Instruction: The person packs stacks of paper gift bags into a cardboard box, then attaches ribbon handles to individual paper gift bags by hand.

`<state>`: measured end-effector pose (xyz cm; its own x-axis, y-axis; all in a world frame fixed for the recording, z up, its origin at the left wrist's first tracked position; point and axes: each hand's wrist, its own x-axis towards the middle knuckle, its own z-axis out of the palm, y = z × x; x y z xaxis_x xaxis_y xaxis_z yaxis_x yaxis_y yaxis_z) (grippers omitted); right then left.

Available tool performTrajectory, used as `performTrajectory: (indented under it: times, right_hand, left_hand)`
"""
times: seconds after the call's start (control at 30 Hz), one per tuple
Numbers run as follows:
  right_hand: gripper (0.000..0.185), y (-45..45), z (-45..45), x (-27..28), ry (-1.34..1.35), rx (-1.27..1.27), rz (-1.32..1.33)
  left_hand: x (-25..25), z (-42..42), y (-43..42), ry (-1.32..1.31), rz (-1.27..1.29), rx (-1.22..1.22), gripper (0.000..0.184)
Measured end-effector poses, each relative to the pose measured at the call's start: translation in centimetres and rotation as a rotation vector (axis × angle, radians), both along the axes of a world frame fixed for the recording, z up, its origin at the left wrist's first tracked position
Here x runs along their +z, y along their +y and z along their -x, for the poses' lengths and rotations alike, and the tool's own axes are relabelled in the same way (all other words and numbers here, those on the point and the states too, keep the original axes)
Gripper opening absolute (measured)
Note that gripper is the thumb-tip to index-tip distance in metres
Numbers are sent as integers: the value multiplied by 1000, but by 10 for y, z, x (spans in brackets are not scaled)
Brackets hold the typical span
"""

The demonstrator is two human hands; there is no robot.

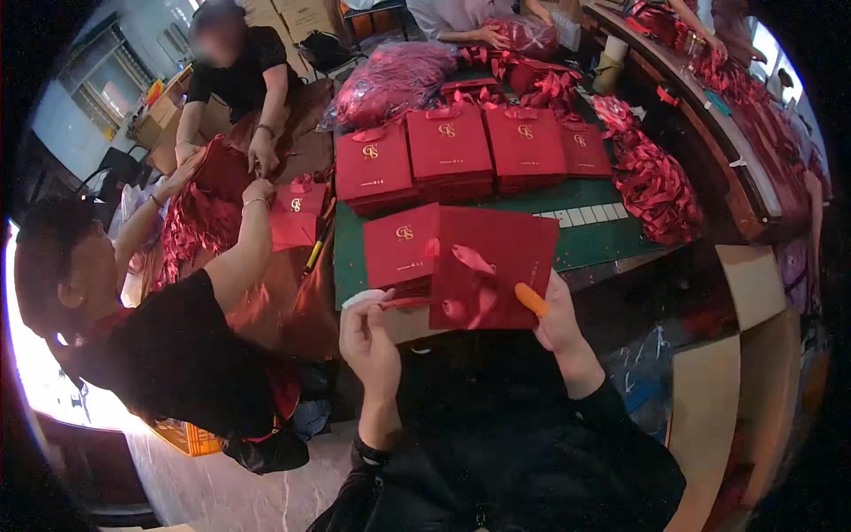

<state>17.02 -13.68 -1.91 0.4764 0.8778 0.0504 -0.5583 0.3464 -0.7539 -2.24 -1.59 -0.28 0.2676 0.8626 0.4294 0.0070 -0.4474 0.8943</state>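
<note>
My right hand (557, 321), an orange cover on its thumb, grips the right edge of a red paper bag (519, 253) held up in front of me. Pink-red ribbon (472, 259) shows on the bag's face, partly in loops. At the bag's lower left, my left hand (368, 344) has its fingers closed on a ribbon end (406, 302) drawn out sideways. White covering wraps one of its fingertips. Just behind the held bag lies a stack of red bags (396, 244) with gold lettering, partly hidden by it.
Several bag stacks (450, 146) stand on the green mat (594, 208). Ribbon bundles (651, 182) lie to the right, beside a white-marked ruler strip (585, 215). A plastic-wrapped bundle (390, 84) sits behind. Two people work at left; cardboard (709, 381) stands at lower right.
</note>
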Motion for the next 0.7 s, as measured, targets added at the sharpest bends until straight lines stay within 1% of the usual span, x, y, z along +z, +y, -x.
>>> performTrajectory:
  times: [0.03, 0.07, 0.1, 0.13, 0.17, 0.2, 0.23, 0.27, 0.3, 0.37, 0.4, 0.43, 0.47, 0.5, 0.53, 0.6, 0.63, 0.7]
  right_hand:
    - [38, -4, -4, -1, -43, 65, 62]
    - [40, -4, -2, -3, -122, 67, 70]
    - [41, -2, 1, -6, -203, 68, 79]
    - [44, -1, 3, -9, -128, 69, 70]
    - [44, -1, 4, -11, -138, 58, 65]
    - [45, 0, 4, -12, -114, 90, 63]
    - [46, 1, 5, -11, -90, 123, 61]
    - [46, 0, 9, 1, -58, 124, 142]
    - [46, -1, 8, -3, -61, 118, 139]
    - [45, -3, 6, -14, 11, 136, 137]
    - [45, -4, 7, -10, 9, 133, 135]
    - [44, -6, 9, -2, -65, 130, 152]
    - [43, -7, 11, 2, -138, 126, 170]
    - [43, -7, 11, -3, -137, 123, 168]
    - [43, -7, 10, -10, -123, 110, 176]
    - [44, -11, 1, -15, -48, 101, 142]
    - [45, -13, -10, -14, 14, 102, 97]
    - [44, -19, -17, -7, -23, 74, 124]
  left_hand:
    - [0, 1, 3, -92, 162, -86, 18]
    - [4, 2, 2, -115, 360, -263, 16]
    - [-4, 6, 5, -203, 513, -408, 14]
    - [-12, 7, 8, -287, 666, -554, 13]
    - [-5, 2, 7, -577, 879, -764, 11]
    - [5, -5, 3, -576, 875, -777, 11]
    - [19, -13, -5, -620, 958, -643, 11]
    - [30, -18, -10, -661, 1038, -504, 12]
    - [16, -15, -3, -751, 885, -707, 12]
    - [-17, -7, 12, -798, 853, -725, 11]
    - [-21, -6, 15, -846, 822, -736, 11]
    - [-23, -8, 14, -845, 821, -739, 11]
    - [-22, -10, 11, -802, 749, -630, 12]
    - [-19, -12, 9, -758, 676, -521, 14]
    - [-13, -13, 8, -757, 677, -524, 14]
    - [5, -17, 7, -753, 615, -263, 17]
    - [-3, -8, 22, -722, 507, -283, 20]
    - [-9, -2, 24, -729, 524, -337, 20]
